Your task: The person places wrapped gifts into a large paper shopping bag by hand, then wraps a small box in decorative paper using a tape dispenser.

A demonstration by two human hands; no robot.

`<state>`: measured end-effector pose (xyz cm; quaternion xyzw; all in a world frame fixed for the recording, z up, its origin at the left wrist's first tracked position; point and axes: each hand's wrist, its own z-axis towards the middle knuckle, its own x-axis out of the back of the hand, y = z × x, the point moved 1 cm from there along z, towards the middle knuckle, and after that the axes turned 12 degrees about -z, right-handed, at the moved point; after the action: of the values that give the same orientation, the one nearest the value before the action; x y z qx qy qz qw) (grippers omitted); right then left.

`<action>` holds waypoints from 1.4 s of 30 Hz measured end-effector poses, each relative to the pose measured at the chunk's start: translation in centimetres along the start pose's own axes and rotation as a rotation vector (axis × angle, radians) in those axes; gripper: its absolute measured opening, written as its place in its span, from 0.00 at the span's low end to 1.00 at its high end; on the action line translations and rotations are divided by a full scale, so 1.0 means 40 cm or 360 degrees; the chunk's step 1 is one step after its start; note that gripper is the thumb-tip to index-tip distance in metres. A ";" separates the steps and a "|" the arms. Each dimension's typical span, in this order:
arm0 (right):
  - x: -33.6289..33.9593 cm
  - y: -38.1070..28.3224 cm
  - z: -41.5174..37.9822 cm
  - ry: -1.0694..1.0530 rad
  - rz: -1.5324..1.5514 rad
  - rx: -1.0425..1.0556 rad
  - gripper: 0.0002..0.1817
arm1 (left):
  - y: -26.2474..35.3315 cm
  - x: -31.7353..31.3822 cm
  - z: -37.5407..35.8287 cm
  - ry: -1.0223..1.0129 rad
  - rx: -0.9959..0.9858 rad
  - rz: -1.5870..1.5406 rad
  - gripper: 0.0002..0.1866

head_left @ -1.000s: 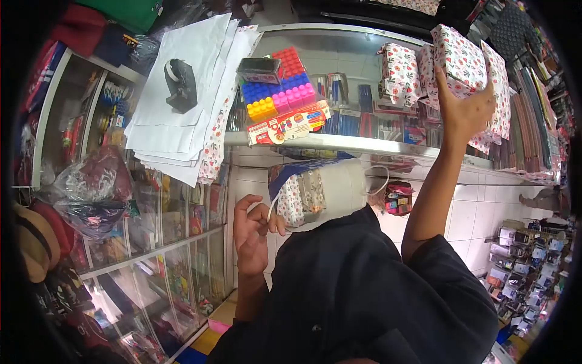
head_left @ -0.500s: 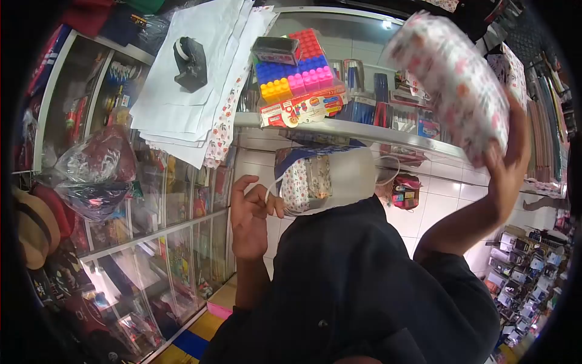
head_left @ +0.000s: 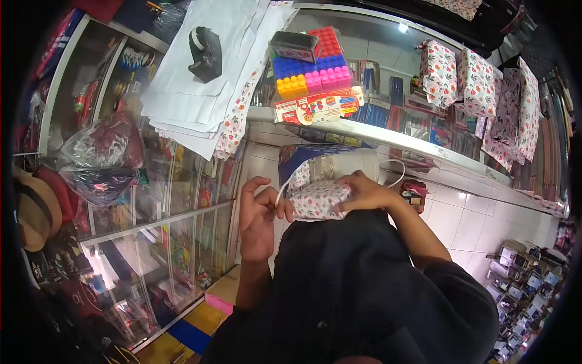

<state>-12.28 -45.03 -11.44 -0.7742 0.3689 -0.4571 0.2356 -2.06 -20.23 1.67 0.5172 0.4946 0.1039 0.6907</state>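
My right hand (head_left: 367,193) grips a flower-print wrapped package (head_left: 318,200) at the mouth of an open bag (head_left: 362,161). More flower-print wrapping shows inside the bag, behind that package. My left hand (head_left: 259,218) is at the bag's left side, its fingers closed on the white cord handle (head_left: 280,193). The bag's other handle loops out on the right.
On the glass counter (head_left: 388,134) lie white paper sheets (head_left: 182,79) with a black tape dispenser (head_left: 206,54), a colourful block toy pack (head_left: 315,76) and several flower-print packages (head_left: 479,82). Glass cabinets (head_left: 151,224) stand at the left.
My right hand has come down and left from above the counter's right side to the bag, with the package in it. My left hand stays at the handle. The view has shifted slightly.
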 end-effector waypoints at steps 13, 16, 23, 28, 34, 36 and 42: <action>-0.090 0.050 0.183 -0.1241 0.0919 -0.0534 0.54 | 0.016 -0.012 -0.045 -0.0038 0.0050 0.0048 0.40; -0.017 0.000 0.142 -0.1018 0.0821 -0.0529 0.52 | 0.050 -0.002 -0.061 0.0001 -0.0048 0.0072 0.42; 0.085 -0.202 0.080 -0.0512 0.0738 -0.0508 0.53 | 0.146 0.012 -0.078 0.0084 -0.0252 -0.0029 0.45; -0.066 -0.260 0.168 -0.0176 0.0330 -0.0128 0.52 | 0.100 -0.024 -0.058 -0.0006 -0.0186 -0.0089 0.48; -0.222 -0.292 0.217 -0.0449 -0.0421 0.0093 0.59 | 0.093 -0.008 -0.081 0.0069 -0.0169 -0.0089 0.47; -0.257 -0.255 0.235 -0.0459 -0.0601 0.0205 0.57 | 0.131 0.026 -0.100 0.0171 -0.0191 -0.0076 0.47; -0.085 -0.335 0.048 0.0214 -0.0888 0.0059 0.25 | 0.196 0.135 -0.160 0.0339 -0.0373 -0.0066 0.49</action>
<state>-6.88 -34.06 -4.75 -0.8094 0.1480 -0.5612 0.0897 -1.57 -9.29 5.13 0.4090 0.5602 0.2010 0.6918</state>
